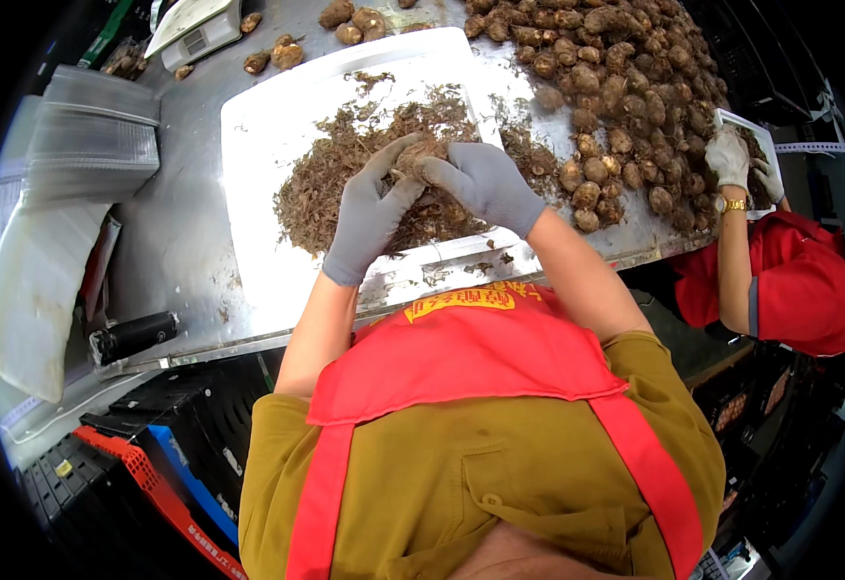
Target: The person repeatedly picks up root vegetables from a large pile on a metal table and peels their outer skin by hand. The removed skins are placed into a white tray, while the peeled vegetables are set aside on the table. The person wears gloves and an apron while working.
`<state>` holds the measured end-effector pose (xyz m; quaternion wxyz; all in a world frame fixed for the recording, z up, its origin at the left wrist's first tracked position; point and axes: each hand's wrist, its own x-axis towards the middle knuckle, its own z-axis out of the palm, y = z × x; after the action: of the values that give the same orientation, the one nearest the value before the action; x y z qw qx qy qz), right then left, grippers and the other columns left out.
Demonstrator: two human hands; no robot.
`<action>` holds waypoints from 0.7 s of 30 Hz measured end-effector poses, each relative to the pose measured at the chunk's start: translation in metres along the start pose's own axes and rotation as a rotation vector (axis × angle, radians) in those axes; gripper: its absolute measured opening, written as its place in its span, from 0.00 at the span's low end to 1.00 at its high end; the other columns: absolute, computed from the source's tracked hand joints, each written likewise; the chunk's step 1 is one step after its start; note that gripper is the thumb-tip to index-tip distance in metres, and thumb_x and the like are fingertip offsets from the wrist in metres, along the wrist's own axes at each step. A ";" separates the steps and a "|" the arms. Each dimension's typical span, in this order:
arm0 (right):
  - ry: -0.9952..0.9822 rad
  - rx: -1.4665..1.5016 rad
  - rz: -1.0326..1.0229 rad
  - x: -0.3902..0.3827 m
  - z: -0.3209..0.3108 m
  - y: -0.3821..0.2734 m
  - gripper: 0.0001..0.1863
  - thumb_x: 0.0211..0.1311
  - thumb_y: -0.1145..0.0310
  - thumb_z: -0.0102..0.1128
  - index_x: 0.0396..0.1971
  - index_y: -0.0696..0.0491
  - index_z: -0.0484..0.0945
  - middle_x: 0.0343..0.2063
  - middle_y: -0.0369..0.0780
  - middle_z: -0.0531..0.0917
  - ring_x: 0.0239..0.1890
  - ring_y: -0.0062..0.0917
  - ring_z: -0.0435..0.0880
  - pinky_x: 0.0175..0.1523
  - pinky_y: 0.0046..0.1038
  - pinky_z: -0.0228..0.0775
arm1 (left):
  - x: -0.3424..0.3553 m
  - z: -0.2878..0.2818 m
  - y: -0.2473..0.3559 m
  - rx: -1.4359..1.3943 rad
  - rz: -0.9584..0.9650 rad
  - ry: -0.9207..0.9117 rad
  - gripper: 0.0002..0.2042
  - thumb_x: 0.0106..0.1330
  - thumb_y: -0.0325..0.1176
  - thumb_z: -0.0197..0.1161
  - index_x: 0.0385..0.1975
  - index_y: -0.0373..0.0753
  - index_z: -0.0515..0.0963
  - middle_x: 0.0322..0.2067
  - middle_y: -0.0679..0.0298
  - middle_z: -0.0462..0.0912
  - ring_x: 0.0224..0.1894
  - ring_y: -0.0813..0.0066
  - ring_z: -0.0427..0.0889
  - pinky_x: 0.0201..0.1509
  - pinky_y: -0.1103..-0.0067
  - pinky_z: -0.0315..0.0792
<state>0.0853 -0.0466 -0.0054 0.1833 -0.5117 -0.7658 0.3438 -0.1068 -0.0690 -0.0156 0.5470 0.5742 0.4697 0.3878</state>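
Observation:
Over a white tray [248, 135] on the metal table, I hold a brown, hairy taro [426, 152] between both hands. My left hand [372, 208], in a grey glove, is closed around its left side, thumb and fingers bent toward it. From the right, my right hand [490, 186], gloved the same, pinches it with thumb and fingers. Part of the taro is hidden by the gloves. Beneath my hands, loose brown root fibres and husk [321, 188] lie heaped in the tray. A large pile of taros [625, 92] covers the table to the right.
A scale [195, 37] and a few taros [350, 24] are at the far left. Stacked clear plastic containers [99, 130] and a black cylinder [134, 336] occupy the left side. Crates [186, 425] stand below. At right, a co-worker's gloved hand [729, 158] touches another white tray [768, 145].

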 end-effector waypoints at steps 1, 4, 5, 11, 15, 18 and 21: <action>0.020 -0.023 -0.053 -0.002 0.001 0.002 0.26 0.66 0.42 0.48 0.34 0.53 0.80 0.23 0.47 0.80 0.30 0.45 0.81 0.35 0.41 0.70 | 0.000 0.000 -0.002 0.088 0.066 0.020 0.25 0.63 0.34 0.65 0.60 0.35 0.70 0.52 0.57 0.78 0.53 0.69 0.79 0.59 0.75 0.71; 0.080 -0.083 -0.203 -0.006 0.011 0.005 0.20 0.69 0.50 0.48 0.34 0.51 0.80 0.19 0.44 0.77 0.25 0.41 0.80 0.30 0.39 0.70 | -0.001 -0.002 -0.008 0.319 0.212 0.075 0.24 0.63 0.34 0.63 0.59 0.37 0.72 0.52 0.58 0.79 0.53 0.71 0.78 0.60 0.75 0.70; 0.110 -0.099 -0.236 -0.007 0.017 0.005 0.18 0.69 0.52 0.48 0.34 0.50 0.80 0.18 0.44 0.76 0.24 0.40 0.79 0.28 0.38 0.69 | 0.000 -0.003 -0.008 0.372 0.228 0.076 0.24 0.64 0.34 0.63 0.60 0.37 0.72 0.53 0.58 0.79 0.53 0.71 0.78 0.60 0.75 0.70; 0.184 0.300 -0.139 0.004 0.014 -0.007 0.16 0.70 0.57 0.49 0.30 0.50 0.82 0.21 0.38 0.80 0.21 0.26 0.80 0.27 0.28 0.71 | 0.005 -0.007 -0.007 0.315 0.128 0.084 0.22 0.66 0.32 0.60 0.60 0.36 0.70 0.52 0.58 0.79 0.53 0.68 0.79 0.54 0.74 0.74; 0.381 0.676 -0.100 0.019 -0.011 -0.006 0.18 0.71 0.58 0.49 0.31 0.55 0.83 0.23 0.36 0.82 0.23 0.18 0.79 0.31 0.21 0.72 | 0.002 -0.007 -0.011 -0.621 -0.131 0.010 0.27 0.68 0.30 0.57 0.65 0.27 0.60 0.54 0.54 0.76 0.50 0.71 0.79 0.49 0.76 0.79; 0.228 0.707 0.079 0.013 -0.015 0.006 0.20 0.71 0.56 0.49 0.35 0.58 0.83 0.24 0.37 0.83 0.25 0.18 0.79 0.32 0.21 0.71 | 0.001 -0.012 -0.010 -0.713 -0.128 -0.042 0.26 0.72 0.34 0.53 0.65 0.25 0.57 0.55 0.54 0.74 0.48 0.71 0.80 0.48 0.76 0.80; 0.101 0.438 0.043 0.010 -0.009 0.023 0.28 0.65 0.45 0.51 0.35 0.60 0.82 0.27 0.44 0.84 0.29 0.27 0.81 0.39 0.28 0.73 | 0.000 -0.013 -0.013 -0.792 -0.133 -0.095 0.24 0.73 0.34 0.51 0.64 0.26 0.59 0.54 0.53 0.74 0.46 0.71 0.80 0.46 0.77 0.81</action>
<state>0.1016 -0.0286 -0.0166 0.3206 -0.4925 -0.6515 0.4798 -0.1209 -0.0661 -0.0271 0.7708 0.3048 0.2944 0.4756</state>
